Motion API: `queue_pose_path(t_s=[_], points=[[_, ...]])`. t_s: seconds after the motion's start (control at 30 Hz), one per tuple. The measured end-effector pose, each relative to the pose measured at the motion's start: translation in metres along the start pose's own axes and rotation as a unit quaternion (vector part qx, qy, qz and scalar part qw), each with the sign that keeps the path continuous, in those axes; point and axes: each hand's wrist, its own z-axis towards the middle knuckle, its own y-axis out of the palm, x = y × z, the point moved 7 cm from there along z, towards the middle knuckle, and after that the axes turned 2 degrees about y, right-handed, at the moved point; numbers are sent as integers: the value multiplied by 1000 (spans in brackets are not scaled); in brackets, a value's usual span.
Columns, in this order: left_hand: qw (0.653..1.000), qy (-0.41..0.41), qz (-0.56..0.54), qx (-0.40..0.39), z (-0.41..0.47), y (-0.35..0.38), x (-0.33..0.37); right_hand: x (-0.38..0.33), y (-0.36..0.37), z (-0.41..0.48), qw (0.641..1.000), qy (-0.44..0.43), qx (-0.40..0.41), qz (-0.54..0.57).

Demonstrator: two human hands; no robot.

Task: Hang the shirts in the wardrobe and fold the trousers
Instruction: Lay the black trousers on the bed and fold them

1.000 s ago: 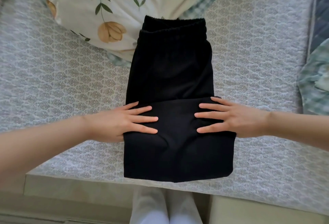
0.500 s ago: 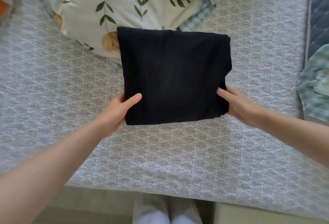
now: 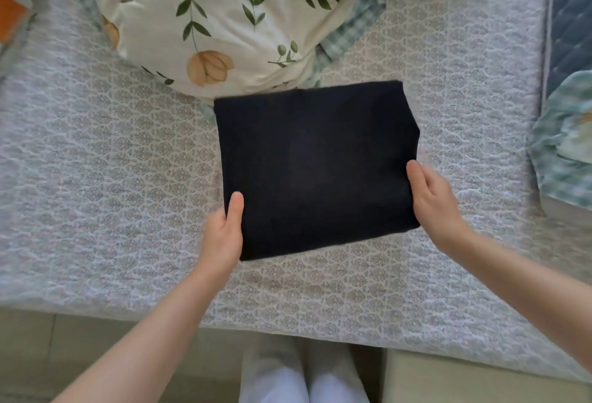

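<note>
Trousers [image 3: 314,169], folded to a dark square, sit on the bed [image 3: 128,178], far edge against the floral pillow [image 3: 208,18]. My left grip [image 3: 224,236] and right grip [image 3: 432,201] each pinch a side edge; best to move both evenly, layers squared.

Matt black cloth trousers [image 3: 315,169]; textured quilted cloth bedspread [image 3: 112,178]; smooth floral cotton-like pillow [image 3: 217,12]

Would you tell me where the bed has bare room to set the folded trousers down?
Bare quilt lies left of the folded trousers, below the floral bedding, and in a strip between them and the quilt's near edge. It is crowded at the top and by the checked cloth.
</note>
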Motion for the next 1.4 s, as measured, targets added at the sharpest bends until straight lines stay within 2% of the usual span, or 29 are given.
queue_pose_path(t_s=[0.07, 0.17, 0.23, 0.3, 0.37, 0.43, 0.5, 0.63, 0.73, 0.87, 1.13, 1.27, 1.4], points=[[999, -37, 18, -12, -17, 1, -28, 23, -3, -15, 998, 43, -2, -36], [996, -72, 10, -55, -38, 7, -56, 61, -1, -32, 982, 120, -66, -129], [995, -74, -6, -61, -42, 9, -56, 66, -9, -34, 972, 141, -54, -178], [998, -46, 0, -32, -38, 2, -44, 49, -25, -31, 980, 95, 18, -176], [1000, 5, 14, 20, -26, -8, -22, 30, -33, -25, 992, 33, 49, -111], [996, 58, 21, 60, -12, -15, 3, 17, -25, -21, 998, 6, -6, -58], [993, 95, 24, 73, 7, -14, 28, 9, -14, -20, 997, -3, -59, -49], [991, 92, 70, 68, 48, -8, 57, -11, -5, -16, 994, -36, -83, -59], [988, 120, 66, 70, 59, -5, 72, -17, -11, -10, 992, -71, -27, -102], [979, 153, 74, 111, 65, -8, 77, -15, -14, 7, 991, -44, 44, -121], [978, 78, 98, 166, 76, -5, 60, 18, -9, 31, 981, 53, 44, -180], [985, 32, 28, 168, 61, -5, 50, -2, -10, 27, 982, -35, 73, -172], [990, 28, 22, 136, 33, -3, 28, -6, 3, 16, 986, -68, 7, -151]])
